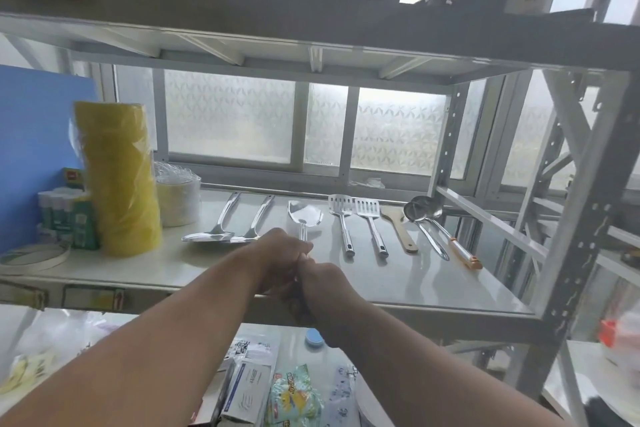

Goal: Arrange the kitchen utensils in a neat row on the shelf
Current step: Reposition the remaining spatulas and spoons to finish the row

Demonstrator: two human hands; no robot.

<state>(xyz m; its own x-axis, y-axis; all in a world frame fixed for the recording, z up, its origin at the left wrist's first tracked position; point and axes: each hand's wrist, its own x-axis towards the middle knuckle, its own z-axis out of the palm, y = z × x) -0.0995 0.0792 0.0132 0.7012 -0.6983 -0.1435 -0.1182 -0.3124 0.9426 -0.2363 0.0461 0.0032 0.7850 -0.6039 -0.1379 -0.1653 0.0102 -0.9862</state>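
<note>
Beyond both hands, utensils are lying in a row on the shelf [398, 288]. The left hand [277, 258] and right hand [323, 282] are meeting, curled, around the scoop [304, 215] handle, grip partly hidden. Being stiff, light, slippery steel, it is probably best taken mid-handle.

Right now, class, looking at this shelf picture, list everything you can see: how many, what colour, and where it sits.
solid turners: 2, silver, left of the row, heads toward the viewer
scoop: 1, silver, mid-shelf, its handle running under the hands
slotted turners: 2, silver, right of the scoop
wooden spatula: 1, tan, right of the slotted turners
ladles: 2, silver, far right; one has an orange handle
tape stack: 1, yellow, upright at shelf left
clear tape roll: 1, beside the yellow stack
glue sticks: several, white and green, far left
shelf: 1, white
left hand: curled, at the scoop handle
right hand: curled, touching the left; grip contents hidden
</note>
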